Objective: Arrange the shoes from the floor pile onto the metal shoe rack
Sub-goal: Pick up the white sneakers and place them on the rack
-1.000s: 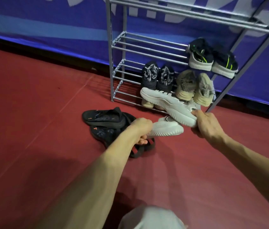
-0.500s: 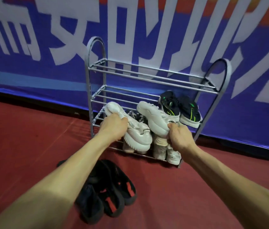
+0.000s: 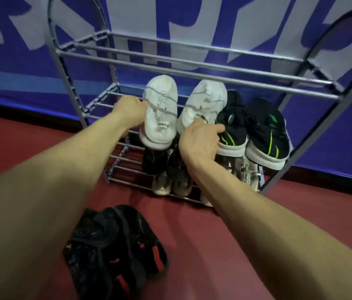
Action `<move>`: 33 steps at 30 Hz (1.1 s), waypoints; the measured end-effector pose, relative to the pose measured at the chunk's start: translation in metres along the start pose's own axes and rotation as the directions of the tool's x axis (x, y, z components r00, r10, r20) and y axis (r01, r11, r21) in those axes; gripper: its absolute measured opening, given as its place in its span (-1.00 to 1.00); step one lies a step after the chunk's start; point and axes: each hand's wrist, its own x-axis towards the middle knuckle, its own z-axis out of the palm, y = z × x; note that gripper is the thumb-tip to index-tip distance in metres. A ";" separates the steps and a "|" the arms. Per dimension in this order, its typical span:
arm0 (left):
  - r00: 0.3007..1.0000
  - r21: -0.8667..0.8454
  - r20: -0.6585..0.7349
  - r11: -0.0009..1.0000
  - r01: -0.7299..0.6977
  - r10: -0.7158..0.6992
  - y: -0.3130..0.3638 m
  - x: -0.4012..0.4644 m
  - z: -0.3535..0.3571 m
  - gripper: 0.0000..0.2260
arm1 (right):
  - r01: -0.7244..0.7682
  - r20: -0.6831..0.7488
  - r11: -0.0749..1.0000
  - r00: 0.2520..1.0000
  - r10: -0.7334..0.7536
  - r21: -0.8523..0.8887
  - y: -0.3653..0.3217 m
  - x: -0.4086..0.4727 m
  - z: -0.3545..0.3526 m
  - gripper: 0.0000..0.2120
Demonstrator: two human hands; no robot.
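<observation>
A grey metal shoe rack [image 3: 192, 72] stands against a blue banner. Two white sneakers lie on its middle shelf, toes pointing to the back. My left hand [image 3: 130, 112] grips the left side of the left white sneaker [image 3: 160, 113]. My right hand [image 3: 199, 140] holds the heel of the right white sneaker [image 3: 203, 102]. A pair of black and green sneakers [image 3: 266, 131] rests to the right on the same shelf. Dark and beige shoes [image 3: 170, 169] fill the bottom shelf. A pile of black sandals [image 3: 114, 247] lies on the red floor below my arms.
The rack's top shelf holds no shoes, and the left part of the middle shelf [image 3: 103, 100] is bare rods. Red floor [image 3: 19, 148] stretches to the left of the rack. The blue banner [image 3: 8, 72] with white letters runs behind everything.
Both hands carried the white sneakers up from the floor and laid them side by side on the middle shelf. The view moved closer to the rack.
</observation>
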 end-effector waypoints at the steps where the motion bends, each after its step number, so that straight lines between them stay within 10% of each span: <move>1: 0.998 -0.039 0.009 0.997 0.067 -0.066 0.002 0.007 0.005 -0.63 | 0.025 0.035 0.999 0.999 -0.023 -0.044 0.002 0.004 0.002 -0.63; 7: 0.982 -0.146 0.175 0.985 0.097 -0.071 -0.013 -0.004 0.024 -0.67 | 0.252 0.226 0.941 0.953 -0.200 -0.227 0.015 0.015 -0.009 -0.60; 12: 0.993 -0.163 -0.082 0.984 0.066 -0.081 -0.027 0.010 0.022 -0.66 | 0.375 0.317 0.884 0.905 -0.283 -0.280 0.022 0.015 -0.014 -0.70; 24: 0.974 -0.068 -0.222 0.997 0.021 -0.036 -0.023 -0.008 0.020 -0.70 | -0.020 0.511 0.991 0.858 -0.053 0.136 0.013 0.010 -0.008 -0.76; 33: 0.985 -0.074 -0.170 0.996 -0.050 0.036 -0.040 0.003 0.021 -0.76 | 0.109 0.078 0.990 0.992 -0.103 -0.086 0.016 -0.003 0.018 -0.64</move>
